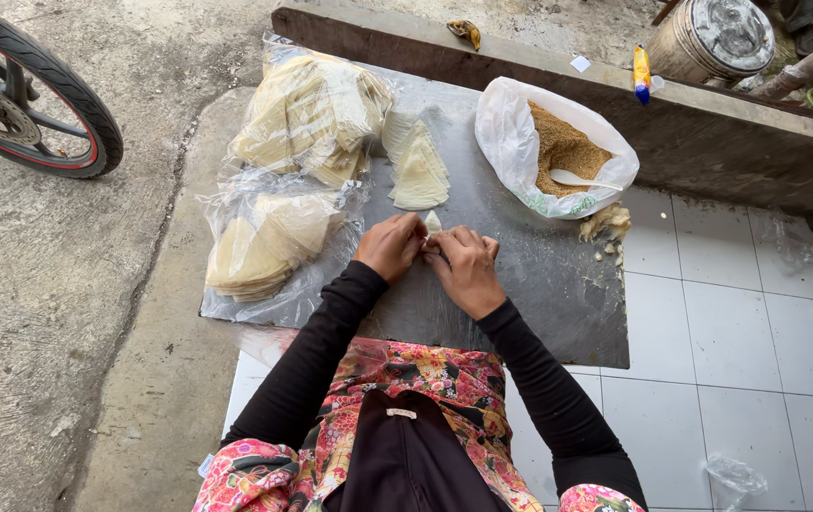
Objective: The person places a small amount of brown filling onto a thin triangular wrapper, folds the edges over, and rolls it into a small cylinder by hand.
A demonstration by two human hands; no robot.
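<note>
My left hand (389, 246) and my right hand (466, 269) meet over a grey metal sheet (530, 275) on the floor. Both pinch one pale, thin pastry wrapper (433, 224), and only its tip shows between the fingers. Just beyond the hands lies a small stack of cut wrapper pieces (416, 163). To the right stands an open white plastic bag (511, 142) of brown crumbly filling (563, 147) with a white spoon (582, 179) in it. A small lump of filling (608, 223) lies on the sheet beside the bag.
Two clear plastic bags of round wrappers (307, 114) (264, 242) lie at the left of the sheet. A dark wooden beam (615, 90) runs behind, with a metal pot (710, 38) beyond. A bicycle wheel (36, 104) stands on concrete at far left. White tiles (729, 341) lie to the right.
</note>
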